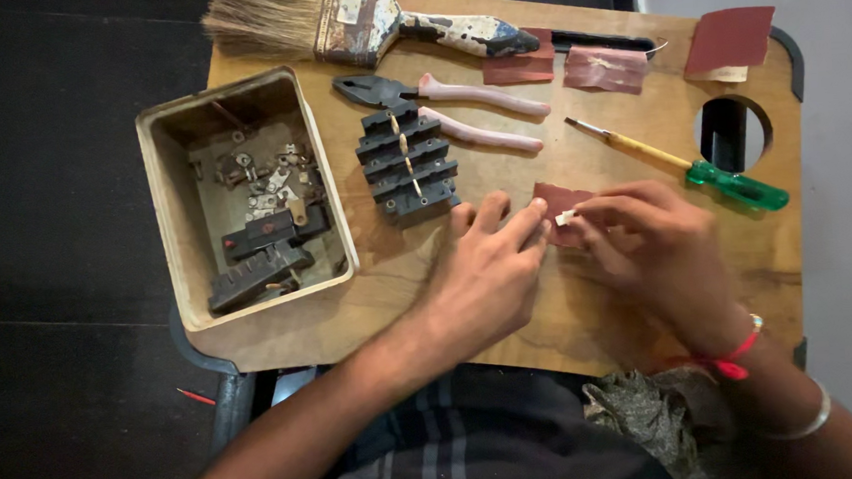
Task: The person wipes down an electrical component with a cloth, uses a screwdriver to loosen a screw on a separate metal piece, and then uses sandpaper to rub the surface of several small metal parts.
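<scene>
At the 9 o'clock side of the wooden counter (583,328) stands an open beige box (169,222). It contains small metal fittings and dark block-shaped parts.

At 12 o'clock from the box lies a worn paintbrush (340,21), bristles pointing toward 9 o'clock. Below the brush, pliers (459,109) with pink handles lie with the jaws toward 9 o'clock. A black ribbed terminal block (406,164) sits just beside the pliers, at 6 o'clock from their jaws.

The left hand (485,270) rests palm-down at the counter centre. Its fingers are spread narrow and its fingertips press on the near edge of a reddish-brown sandpaper piece (557,202). It grips nothing.

The right hand (651,249) lies at 3 o'clock from the left hand. Thumb and fingers are pinched closed on a small white part (565,218), which touches the sandpaper piece. Most of the sandpaper is covered by the two hands.

A green-handled screwdriver (681,161) lies at 12 o'clock from the right hand, tip toward 10 o'clock. Three further sandpaper scraps (607,67) lie along the far edge. A round hole (734,132) is cut in the counter at 2 o'clock.
</scene>
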